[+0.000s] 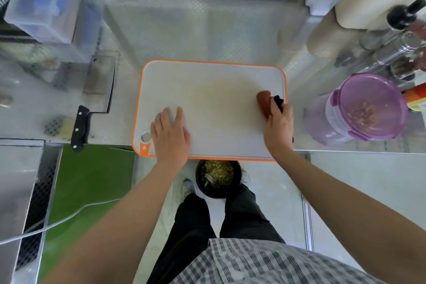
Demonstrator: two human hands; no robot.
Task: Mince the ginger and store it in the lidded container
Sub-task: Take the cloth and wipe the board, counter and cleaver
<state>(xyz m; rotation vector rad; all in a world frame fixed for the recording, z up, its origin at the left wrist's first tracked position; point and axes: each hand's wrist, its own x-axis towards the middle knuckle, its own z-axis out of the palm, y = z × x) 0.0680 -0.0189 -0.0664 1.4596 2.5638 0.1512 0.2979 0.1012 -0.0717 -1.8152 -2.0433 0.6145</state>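
Note:
A white cutting board [207, 80] with an orange rim lies on the steel counter. My left hand [170, 136] rests flat on its near left part, fingers straight. My right hand [277, 127] grips a reddish-brown cloth or sponge [264, 101] at the board's right edge. To the right of the board stands a purple lidded container [368, 108]; minced ginger shows through the clear lid. A cleaver [92, 90] with a black handle lies on the counter left of the board. A faint yellowish stain marks the board's middle.
A black bin [217, 178] holding scraps stands on the floor below the counter edge, between my feet. Bottles and shakers [396, 48] crowd the back right. A clear plastic box [46, 0] sits at the back left. A green surface [87, 191] lies below left.

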